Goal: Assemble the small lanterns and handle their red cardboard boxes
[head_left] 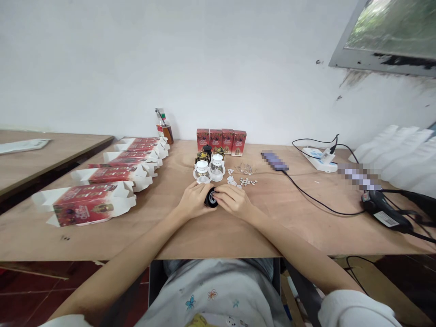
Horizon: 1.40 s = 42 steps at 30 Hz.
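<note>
Both my hands meet over a small black round piece (211, 198) on the wooden table (170, 236). My left hand (194, 200) is curled around its left side. My right hand (233, 200) pinches it from the right, fingers closed. Just beyond stand two small clear lantern-shaped pieces with white caps (209, 170) and two dark ones with gold trim (204, 154). Small white discs (247, 182) lie scattered to the right of them.
Flat red-and-white cartons (112, 175) lie in a row on the left. Several red boxes (221, 141) stand at the back, a bottle (163, 125) beside them. A power strip (320, 159), cables and a black glue gun (384, 211) sit on the right.
</note>
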{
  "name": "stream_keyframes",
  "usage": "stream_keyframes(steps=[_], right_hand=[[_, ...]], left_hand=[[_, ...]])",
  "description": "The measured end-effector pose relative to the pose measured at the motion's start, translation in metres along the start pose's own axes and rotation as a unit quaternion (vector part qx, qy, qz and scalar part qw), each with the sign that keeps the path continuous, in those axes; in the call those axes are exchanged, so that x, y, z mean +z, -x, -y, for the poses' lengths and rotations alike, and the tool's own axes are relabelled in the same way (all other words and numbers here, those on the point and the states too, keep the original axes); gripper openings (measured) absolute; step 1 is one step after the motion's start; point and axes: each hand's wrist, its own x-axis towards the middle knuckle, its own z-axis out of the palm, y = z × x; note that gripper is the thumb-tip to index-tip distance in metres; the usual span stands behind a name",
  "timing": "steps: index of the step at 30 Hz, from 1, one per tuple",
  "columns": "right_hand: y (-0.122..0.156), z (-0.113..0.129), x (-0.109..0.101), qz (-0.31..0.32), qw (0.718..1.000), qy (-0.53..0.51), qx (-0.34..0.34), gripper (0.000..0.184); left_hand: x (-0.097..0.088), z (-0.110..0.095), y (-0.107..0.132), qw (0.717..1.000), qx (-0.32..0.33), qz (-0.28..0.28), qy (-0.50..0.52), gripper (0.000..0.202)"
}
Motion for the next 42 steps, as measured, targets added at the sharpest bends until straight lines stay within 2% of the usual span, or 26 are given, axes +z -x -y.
stream_keyframes(steps=[6,14,20,35,42], right_hand=[[0.0,-0.002,-0.001,-0.003,0.999,0.018,-0.029,0.007],[0.005,-0.005,0.002,0.016,0.993,0.076,-0.093,0.011],[0.01,-0.005,0.004,0.044,0.995,0.053,-0.075,0.015],[0.011,-0.005,0.007,0.021,0.991,0.095,-0.097,0.016],[0.014,-0.006,0.011,0.059,0.997,0.029,-0.045,0.017]], left_hand=[[0.0,0.0,0.001,1.0,-0.011,0.028,0.0,0.029],[0.002,-0.001,0.001,0.999,-0.02,0.028,-0.002,0.029],[0.001,-0.001,0.0,1.0,-0.018,0.019,0.003,0.028],[0.0,-0.003,0.0,1.0,-0.011,-0.008,0.01,0.028],[0.0,-0.003,0.0,1.0,-0.023,0.008,0.015,0.029]])
